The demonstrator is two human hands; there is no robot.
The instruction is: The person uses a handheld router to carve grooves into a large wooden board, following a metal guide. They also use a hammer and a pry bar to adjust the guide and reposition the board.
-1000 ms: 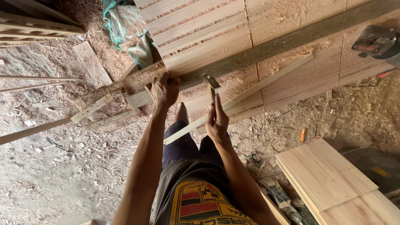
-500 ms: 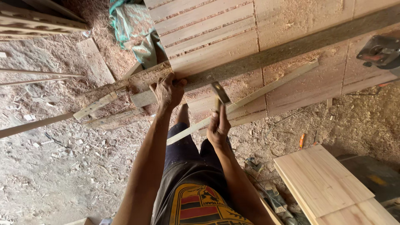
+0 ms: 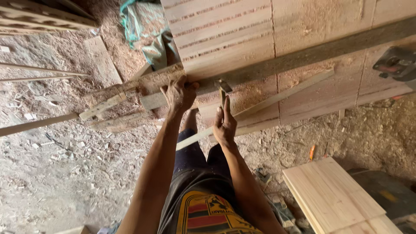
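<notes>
My left hand [image 3: 179,94] grips the end of a long dark wooden beam [image 3: 303,56] that runs diagonally across a pale wooden panel [image 3: 242,39]. My right hand [image 3: 225,123] holds a hammer [image 3: 222,89] by its handle, head up, just below the beam and close to my left hand. A thin pale strip of wood [image 3: 277,97] slants under the hammer, from near my knee up to the right.
Sawdust and wood chips cover the ground. Loose battens [image 3: 108,104] lie left of the beam's end, a green cloth [image 3: 149,26] at the top. Stacked pale boards [image 3: 333,195] sit at lower right, a power tool [image 3: 396,63] at the right edge.
The view has shifted slightly. My left hand stays on the beam's end, and my right hand with the hammer has kept close below the beam, hardly moving.
</notes>
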